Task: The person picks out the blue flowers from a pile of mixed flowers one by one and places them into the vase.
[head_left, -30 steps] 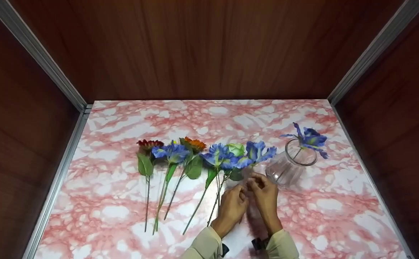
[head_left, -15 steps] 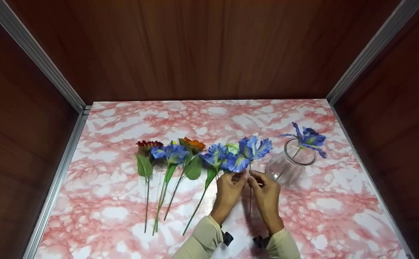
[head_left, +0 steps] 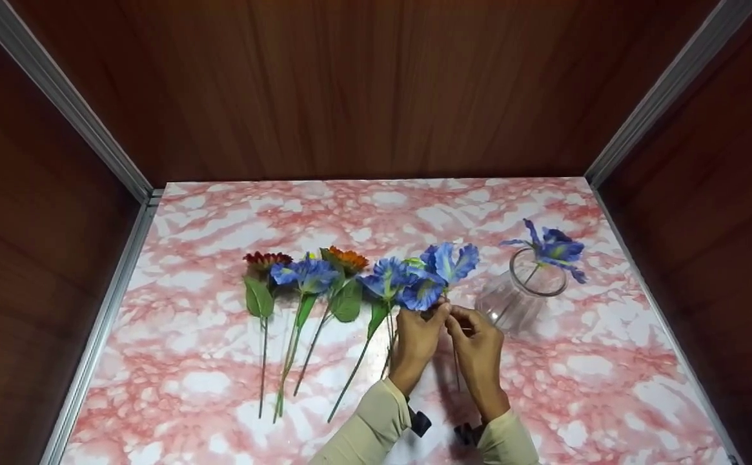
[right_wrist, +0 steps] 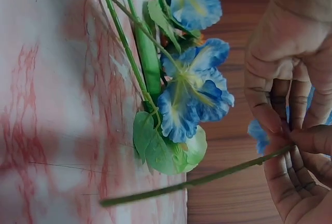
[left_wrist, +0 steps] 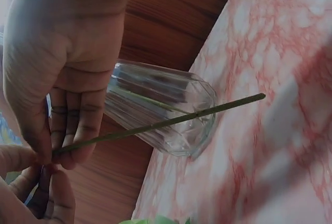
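Note:
A blue iris [head_left: 452, 261] is held upright just above the other flowers, left of the vase. My right hand [head_left: 477, 342] pinches its stem below the bloom, thumb against fingertips. Beside it my left hand [head_left: 417, 339] has its thumb and fingertips together at the top of the same stem, right under the petals. Fingers of both hands nearly touch. In the left wrist view the bare stem [left_wrist: 155, 125] points down past the clear glass vase [left_wrist: 161, 110]; its lower end is free. Another blue iris [head_left: 553, 248] leans in the vase mouth.
Left of the hands lie several flowers: a dark red one [head_left: 268, 259], an orange one [head_left: 348, 258], blue irises [head_left: 311, 276] and a pale green bloom [right_wrist: 194, 151]. Brown panels [head_left: 376, 90] wall the marbled table [head_left: 208, 381] at back and sides.
Both hands came together on the iris stem. The iris bloom shifted left and its stem swung under the right hand. The left hand moved up to the base of the bloom.

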### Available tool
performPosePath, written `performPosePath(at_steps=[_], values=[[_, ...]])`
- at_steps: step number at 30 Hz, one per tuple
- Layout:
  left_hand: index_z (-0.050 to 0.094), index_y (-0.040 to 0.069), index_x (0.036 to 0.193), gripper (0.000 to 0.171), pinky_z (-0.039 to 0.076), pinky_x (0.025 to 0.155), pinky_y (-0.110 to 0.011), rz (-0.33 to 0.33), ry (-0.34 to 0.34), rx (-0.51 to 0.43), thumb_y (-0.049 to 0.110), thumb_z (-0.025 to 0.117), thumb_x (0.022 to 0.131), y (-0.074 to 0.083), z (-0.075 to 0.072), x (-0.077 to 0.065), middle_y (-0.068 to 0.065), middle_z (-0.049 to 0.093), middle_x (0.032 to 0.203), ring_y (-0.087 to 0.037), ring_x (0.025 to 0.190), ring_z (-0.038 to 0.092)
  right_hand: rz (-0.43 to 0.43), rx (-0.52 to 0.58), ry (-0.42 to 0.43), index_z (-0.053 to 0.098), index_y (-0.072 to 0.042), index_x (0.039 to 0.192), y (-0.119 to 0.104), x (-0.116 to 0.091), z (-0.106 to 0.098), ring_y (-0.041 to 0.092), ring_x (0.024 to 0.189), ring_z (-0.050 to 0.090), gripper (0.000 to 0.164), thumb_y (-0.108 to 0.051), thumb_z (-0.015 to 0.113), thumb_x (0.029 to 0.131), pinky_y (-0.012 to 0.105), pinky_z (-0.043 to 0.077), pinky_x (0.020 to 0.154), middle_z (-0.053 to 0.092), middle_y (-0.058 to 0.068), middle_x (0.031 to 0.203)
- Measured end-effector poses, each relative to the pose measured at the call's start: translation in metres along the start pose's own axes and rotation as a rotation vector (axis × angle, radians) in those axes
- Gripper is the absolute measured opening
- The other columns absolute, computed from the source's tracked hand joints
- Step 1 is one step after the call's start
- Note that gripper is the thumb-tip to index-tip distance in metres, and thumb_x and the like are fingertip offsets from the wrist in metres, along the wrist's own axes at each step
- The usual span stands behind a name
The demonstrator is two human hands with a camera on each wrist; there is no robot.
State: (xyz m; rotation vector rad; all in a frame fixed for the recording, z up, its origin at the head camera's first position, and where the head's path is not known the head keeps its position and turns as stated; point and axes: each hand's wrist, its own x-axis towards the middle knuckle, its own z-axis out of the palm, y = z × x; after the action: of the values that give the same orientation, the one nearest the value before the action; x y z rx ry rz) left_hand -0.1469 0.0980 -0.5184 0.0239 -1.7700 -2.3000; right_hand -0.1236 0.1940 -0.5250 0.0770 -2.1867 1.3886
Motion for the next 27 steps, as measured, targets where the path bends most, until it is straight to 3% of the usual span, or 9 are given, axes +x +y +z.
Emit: performPosePath(at_steps=[2, 7, 9, 14, 18, 24, 27], values=[[0.062, -0.010, 0.097, 0.020, 0.051, 0.075, -0.029, 0.005, 0.023, -0.003, -0.004, 0.071, 0.079, 0.001, 0.003, 0.002, -0.014, 0.068, 0.088, -0.013, 0.081, 0.062, 0.004, -0.015, 0.003, 0.074, 0.000, 0.093, 0.001, -0.001, -0.001, 0.015, 0.069, 0.067, 0.012, 0.001, 0.074, 0.081, 0.017, 0.052, 0.064, 0.071, 0.009, 0.084], [0.058, -0.008, 0.103, 0.028, 0.055, 0.066, -0.034, -0.017, 0.030, -0.043, -0.006, 0.071, 0.078, 0.005, 0.008, 0.012, -0.009, 0.065, 0.083, -0.011, 0.068, 0.061, -0.001, -0.028, 0.027, 0.074, 0.000, 0.094, 0.003, -0.003, -0.005, 0.015, 0.069, 0.066, 0.015, 0.004, 0.074, 0.080, 0.013, 0.049, 0.063, 0.071, 0.008, 0.084], [0.058, -0.009, 0.100, 0.025, 0.055, 0.059, -0.036, -0.013, 0.025, -0.040, -0.008, 0.071, 0.078, 0.009, 0.009, 0.016, -0.010, 0.065, 0.078, -0.014, 0.061, 0.061, -0.019, -0.029, 0.045, 0.074, 0.002, 0.093, 0.000, -0.003, -0.006, 0.018, 0.067, 0.065, 0.015, 0.007, 0.074, 0.079, 0.012, 0.048, 0.062, 0.071, 0.011, 0.084], [0.060, -0.012, 0.093, 0.015, 0.056, 0.061, -0.041, -0.017, 0.036, -0.076, -0.011, 0.068, 0.079, 0.019, 0.010, 0.027, -0.010, 0.064, 0.072, -0.017, 0.061, 0.062, -0.059, -0.030, 0.060, 0.071, 0.009, 0.092, -0.023, 0.001, -0.014, 0.029, 0.067, 0.065, 0.014, 0.013, 0.071, 0.078, 0.015, 0.050, 0.064, 0.069, 0.018, 0.083], [0.062, -0.010, 0.092, 0.012, 0.057, 0.061, -0.040, -0.029, 0.068, -0.121, -0.009, 0.068, 0.081, 0.030, 0.010, 0.035, -0.012, 0.066, 0.070, -0.018, 0.059, 0.065, -0.075, -0.031, 0.073, 0.071, 0.011, 0.092, -0.031, 0.002, -0.020, 0.031, 0.068, 0.065, 0.015, 0.014, 0.070, 0.078, 0.014, 0.050, 0.065, 0.069, 0.020, 0.083], [0.061, -0.016, 0.096, 0.018, 0.056, 0.059, -0.044, 0.066, 0.085, -0.152, -0.007, 0.068, 0.082, 0.043, 0.011, 0.044, -0.021, 0.066, 0.071, -0.039, 0.061, 0.067, -0.090, -0.020, 0.104, 0.073, 0.005, 0.094, -0.004, 0.002, -0.023, 0.019, 0.068, 0.065, 0.016, 0.010, 0.071, 0.079, 0.011, 0.047, 0.065, 0.069, 0.013, 0.082], [0.059, -0.017, 0.099, 0.021, 0.056, 0.061, -0.046, 0.083, 0.085, -0.187, -0.005, 0.067, 0.084, 0.047, 0.011, 0.048, -0.024, 0.066, 0.073, -0.039, 0.062, 0.067, -0.075, -0.012, 0.111, 0.074, 0.002, 0.094, 0.007, 0.001, -0.025, 0.013, 0.071, 0.064, 0.015, 0.006, 0.072, 0.080, 0.011, 0.048, 0.066, 0.070, 0.010, 0.084]])
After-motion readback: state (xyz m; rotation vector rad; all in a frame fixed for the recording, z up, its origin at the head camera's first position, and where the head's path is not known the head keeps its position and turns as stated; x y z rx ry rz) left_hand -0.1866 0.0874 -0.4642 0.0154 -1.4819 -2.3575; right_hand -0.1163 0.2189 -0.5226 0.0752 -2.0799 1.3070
